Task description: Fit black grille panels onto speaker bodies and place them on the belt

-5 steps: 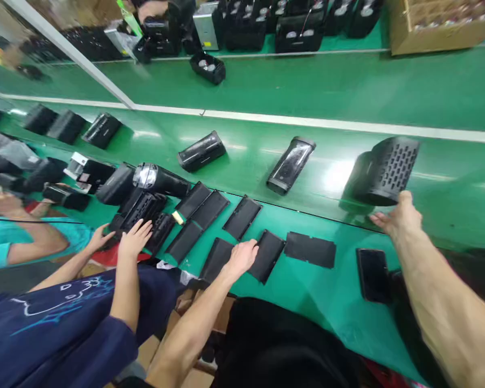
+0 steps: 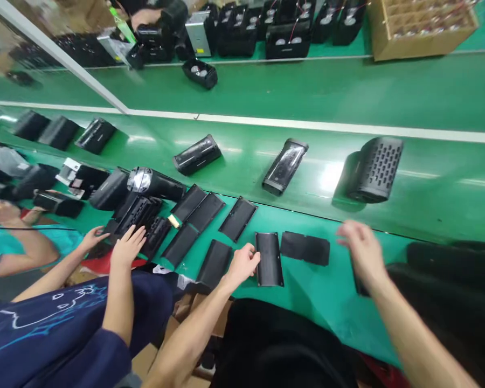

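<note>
Black flat panel (image 2: 269, 260) lying on the green bench (image 2: 327, 307); I've got the left hand (image 2: 243, 264) against its left edge, fingers half-curled, grip unclear. Right hand (image 2: 361, 250) open, holding nothing, off to the panel's right, nearer a grilled black housing (image 2: 374, 170) beyond it.

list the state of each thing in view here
left hand, curled against the side of a panel
panel, flat on the green bench
right hand, open, above the bench
grille housing, tilted, not lying flat
cylinder, lying on its side
carton, open, filled with parts
co-worker's hand, open, beside black frames
</note>
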`<state>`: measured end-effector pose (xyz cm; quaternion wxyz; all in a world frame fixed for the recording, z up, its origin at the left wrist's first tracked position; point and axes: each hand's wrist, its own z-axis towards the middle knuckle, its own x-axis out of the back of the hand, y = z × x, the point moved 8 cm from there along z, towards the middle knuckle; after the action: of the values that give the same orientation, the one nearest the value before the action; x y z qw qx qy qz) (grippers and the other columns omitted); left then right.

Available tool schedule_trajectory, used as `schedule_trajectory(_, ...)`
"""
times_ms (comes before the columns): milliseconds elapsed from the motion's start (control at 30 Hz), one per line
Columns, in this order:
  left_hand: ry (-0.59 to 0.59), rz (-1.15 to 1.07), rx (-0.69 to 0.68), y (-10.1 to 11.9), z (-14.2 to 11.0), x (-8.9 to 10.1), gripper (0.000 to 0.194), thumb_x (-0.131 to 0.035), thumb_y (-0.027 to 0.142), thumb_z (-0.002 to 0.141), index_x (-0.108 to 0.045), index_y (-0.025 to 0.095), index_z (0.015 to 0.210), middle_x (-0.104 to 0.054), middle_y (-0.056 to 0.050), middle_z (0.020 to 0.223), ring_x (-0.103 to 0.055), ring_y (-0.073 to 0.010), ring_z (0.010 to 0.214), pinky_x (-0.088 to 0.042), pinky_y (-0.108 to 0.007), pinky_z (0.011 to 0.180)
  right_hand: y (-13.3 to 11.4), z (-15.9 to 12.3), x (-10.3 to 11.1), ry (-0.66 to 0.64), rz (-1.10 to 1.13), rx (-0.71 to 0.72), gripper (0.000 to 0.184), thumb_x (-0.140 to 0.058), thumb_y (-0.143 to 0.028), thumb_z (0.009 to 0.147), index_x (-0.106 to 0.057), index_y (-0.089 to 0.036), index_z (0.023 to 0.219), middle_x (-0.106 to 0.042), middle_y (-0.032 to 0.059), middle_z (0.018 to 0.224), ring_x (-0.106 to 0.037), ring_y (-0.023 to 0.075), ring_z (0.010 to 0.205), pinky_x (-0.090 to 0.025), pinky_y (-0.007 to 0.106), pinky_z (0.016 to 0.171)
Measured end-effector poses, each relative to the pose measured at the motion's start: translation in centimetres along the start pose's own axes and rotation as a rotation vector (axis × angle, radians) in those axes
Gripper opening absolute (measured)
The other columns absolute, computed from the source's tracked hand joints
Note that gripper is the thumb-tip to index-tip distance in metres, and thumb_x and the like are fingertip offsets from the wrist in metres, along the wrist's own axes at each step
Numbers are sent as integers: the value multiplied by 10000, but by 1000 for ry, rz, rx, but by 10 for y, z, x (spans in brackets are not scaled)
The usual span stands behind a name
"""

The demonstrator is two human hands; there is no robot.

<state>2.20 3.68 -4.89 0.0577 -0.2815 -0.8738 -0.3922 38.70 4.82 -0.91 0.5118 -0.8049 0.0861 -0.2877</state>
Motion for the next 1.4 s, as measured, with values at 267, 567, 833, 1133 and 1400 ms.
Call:
schedule_trajectory(267, -54, -537, 102, 9, -38, -38, 489, -701, 605, 798, -410, 222, 882, -604, 36, 644, -652, -170, 443, -502, -243, 390, 52, -164, -68, -330, 249, -292, 626, -661, -719, 849, -690, -215, 1218, -750, 97, 969, -709, 247, 642, -632, 416, 598)
schedule_trajectory(567, -160, -702, 109, 22, -58, -6, 765, -464, 910, 787, -536, 174, 984, -630, 3, 552, -561, -147, 339, -363, -196, 292, 14, -147, -7, -429, 184, -166, 571, -679, -690, 868, -787, -185, 1110, -736, 59, 797, -654, 207, 623, -555, 313, 584)
schedule_trajectory(833, -385, -583, -4, 28, -75, -14, 569, -690, 655, 836, -593, 146, 1072, -586, 49, 500, -515, -107, 301, -296, -152, 290, 9, -153, -1, -521, 121, -168, 581, -661, -684, 885, -760, -202, 1194, -693, 32, 755, -620, 194, 640, -522, 299, 602)
schedule_trajectory(1133, -422, -609, -23, 17, -84, -27, 506, -666, 632, 857, -543, 170, 1022, -659, -2, 551, -578, -139, 343, -366, -160, 306, 23, -151, 5, -427, 90, -144, 476, -739, -578, 865, -770, -199, 1151, -656, 17, 665, -610, 200, 594, -503, 299, 554)
schedule_trajectory(1400, -445, -605, -52, 19, -87, -27, 508, -645, 620, 880, -519, 174, 1087, -674, 0, 587, -615, -146, 381, -414, -170, 345, 16, -145, 1, -404, 98, -136, 505, -739, -614, 848, -766, -189, 1120, -616, -1, 645, -551, 171, 581, -449, 276, 540)
